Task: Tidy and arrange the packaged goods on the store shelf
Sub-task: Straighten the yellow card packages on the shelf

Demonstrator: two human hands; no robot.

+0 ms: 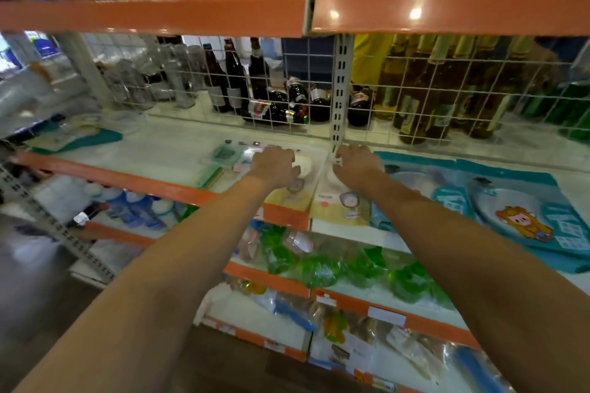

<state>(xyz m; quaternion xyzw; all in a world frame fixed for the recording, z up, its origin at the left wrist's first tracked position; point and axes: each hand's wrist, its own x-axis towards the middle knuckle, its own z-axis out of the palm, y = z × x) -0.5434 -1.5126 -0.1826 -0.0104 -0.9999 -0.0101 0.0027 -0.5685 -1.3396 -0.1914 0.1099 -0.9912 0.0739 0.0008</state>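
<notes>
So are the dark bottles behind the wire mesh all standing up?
No. Several dark bottles lie tipped on their sides behind the wire mesh; others stand upright.

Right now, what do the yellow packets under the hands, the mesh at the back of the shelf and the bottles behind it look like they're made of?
Yellow packets: probably glossy plastic film with printed card inside; they catch the light.
Mesh: white-coated metal wire, thin rods in a square grid.
Bottles: dark brown, probably glass, shiny with paper labels; plastic is possible.

Bottles (pixel 424 96) stand behind packages (pixel 338 204) on the shelf (pixel 153 150).
</notes>
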